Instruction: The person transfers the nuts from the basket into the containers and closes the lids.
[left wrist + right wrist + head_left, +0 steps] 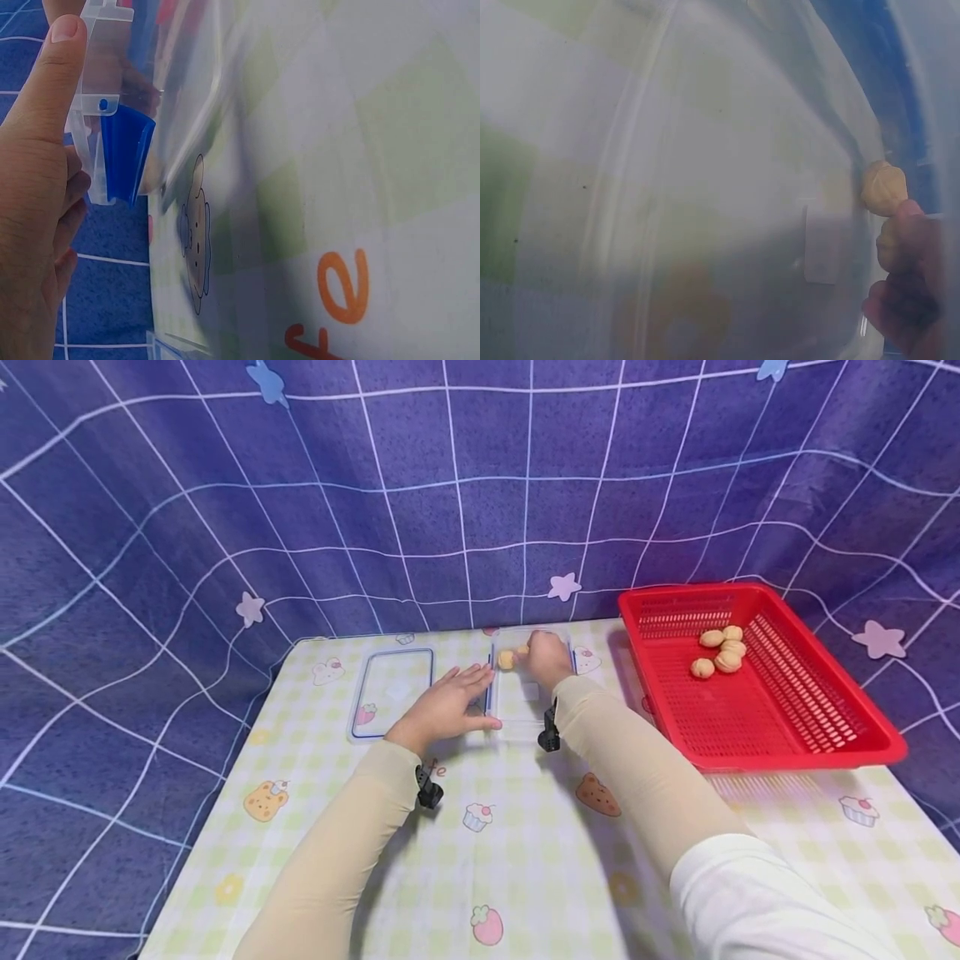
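Note:
A clear plastic box [517, 710] with blue side clips stands at the table's far middle. My right hand [549, 658] reaches inside, its fingers and thumb pinching a walnut [889, 246] low at the far end. Right beside that one sits another walnut [507, 659], against the box's far wall. My left hand [448, 703] lies along the box's left side, fingers extended and thumb at the near corner. From the left wrist view, the thumb touches the translucent rim above a blue clip [126, 154] that hangs down.
Left of the box lies a clear lid [393, 693] with a blue seal. A red plastic basket [750, 727] at the right contains several walnuts [727, 660]. The checked tablecloth [420, 877] ends at a blue curtain [487, 510] behind.

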A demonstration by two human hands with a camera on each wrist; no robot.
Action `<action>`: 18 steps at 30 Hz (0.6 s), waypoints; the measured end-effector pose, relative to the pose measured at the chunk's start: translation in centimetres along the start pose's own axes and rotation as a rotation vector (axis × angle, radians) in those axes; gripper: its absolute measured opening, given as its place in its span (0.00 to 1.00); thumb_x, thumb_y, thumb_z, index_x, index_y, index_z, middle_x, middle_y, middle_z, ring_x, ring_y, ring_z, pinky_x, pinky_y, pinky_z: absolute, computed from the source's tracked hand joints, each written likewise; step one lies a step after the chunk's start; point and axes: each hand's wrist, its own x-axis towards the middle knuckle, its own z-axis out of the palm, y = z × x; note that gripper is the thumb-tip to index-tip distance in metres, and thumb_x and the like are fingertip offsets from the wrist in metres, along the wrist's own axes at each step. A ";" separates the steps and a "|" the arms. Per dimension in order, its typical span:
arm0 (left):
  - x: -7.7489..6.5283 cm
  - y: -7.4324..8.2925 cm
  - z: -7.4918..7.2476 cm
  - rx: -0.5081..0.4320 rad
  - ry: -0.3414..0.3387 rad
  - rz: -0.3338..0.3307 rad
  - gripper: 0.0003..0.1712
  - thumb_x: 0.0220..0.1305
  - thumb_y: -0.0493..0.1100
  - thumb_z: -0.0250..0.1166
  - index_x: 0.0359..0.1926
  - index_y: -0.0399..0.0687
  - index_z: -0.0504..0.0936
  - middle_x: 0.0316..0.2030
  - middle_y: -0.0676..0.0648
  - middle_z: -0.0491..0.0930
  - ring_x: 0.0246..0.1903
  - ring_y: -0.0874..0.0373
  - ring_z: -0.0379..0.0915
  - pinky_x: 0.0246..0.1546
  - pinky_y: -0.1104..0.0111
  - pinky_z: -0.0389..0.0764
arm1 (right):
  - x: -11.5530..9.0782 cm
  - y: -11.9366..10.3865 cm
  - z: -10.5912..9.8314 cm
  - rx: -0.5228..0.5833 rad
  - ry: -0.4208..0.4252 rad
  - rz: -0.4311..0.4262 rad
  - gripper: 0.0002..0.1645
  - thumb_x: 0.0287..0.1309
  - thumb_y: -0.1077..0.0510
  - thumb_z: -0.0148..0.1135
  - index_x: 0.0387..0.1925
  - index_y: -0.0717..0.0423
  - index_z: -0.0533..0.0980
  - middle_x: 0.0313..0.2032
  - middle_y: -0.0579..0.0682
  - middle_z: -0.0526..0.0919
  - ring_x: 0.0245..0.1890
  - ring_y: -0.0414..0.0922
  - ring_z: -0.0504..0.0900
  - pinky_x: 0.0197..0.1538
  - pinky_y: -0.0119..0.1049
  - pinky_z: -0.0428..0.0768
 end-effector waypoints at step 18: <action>0.0 0.2 0.0 0.003 -0.010 -0.007 0.58 0.61 0.77 0.58 0.79 0.46 0.54 0.78 0.47 0.51 0.78 0.52 0.43 0.79 0.57 0.38 | 0.2 0.1 0.6 -0.061 0.005 0.015 0.26 0.60 0.46 0.72 0.44 0.66 0.79 0.44 0.63 0.86 0.46 0.57 0.84 0.53 0.49 0.81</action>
